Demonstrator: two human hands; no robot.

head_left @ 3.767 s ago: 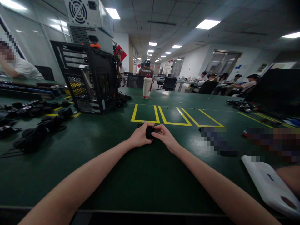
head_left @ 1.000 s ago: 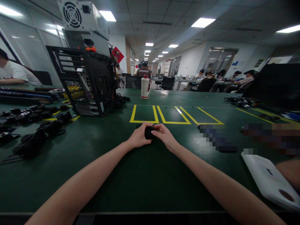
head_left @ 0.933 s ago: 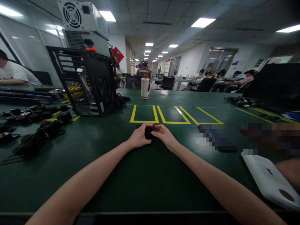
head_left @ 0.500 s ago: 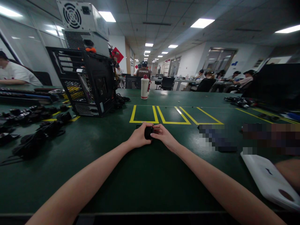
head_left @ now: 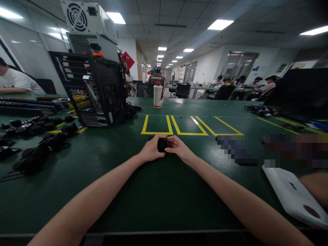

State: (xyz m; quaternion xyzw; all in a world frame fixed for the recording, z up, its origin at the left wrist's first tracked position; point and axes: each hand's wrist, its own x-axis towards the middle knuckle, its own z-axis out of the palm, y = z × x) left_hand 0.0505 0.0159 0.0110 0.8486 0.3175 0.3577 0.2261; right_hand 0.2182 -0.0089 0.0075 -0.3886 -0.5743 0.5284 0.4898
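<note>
Both hands meet over the green table, just in front of the yellow-taped outlines. A small black rounded object [head_left: 162, 145] is between them; its exact kind is hard to make out. My left hand [head_left: 151, 149] wraps around its left side, thumb below and fingers above. From the right, my right hand [head_left: 178, 147] closes in with thumb and fingertips at the object's edge. A dark part of the object sticks out behind my left fingers. The fingers hide much of its surface.
At the left stands an open black computer case [head_left: 102, 92] topped by metal power supplies [head_left: 87, 24]. Several black devices [head_left: 38, 150] with cords lie left. A cream bottle [head_left: 158, 95] stands ahead. A white phone-like object [head_left: 287, 191] lies right, near another person's arm [head_left: 316, 188].
Both hands keep nearly the same hold on the black object. The whole view has shifted very slightly.
</note>
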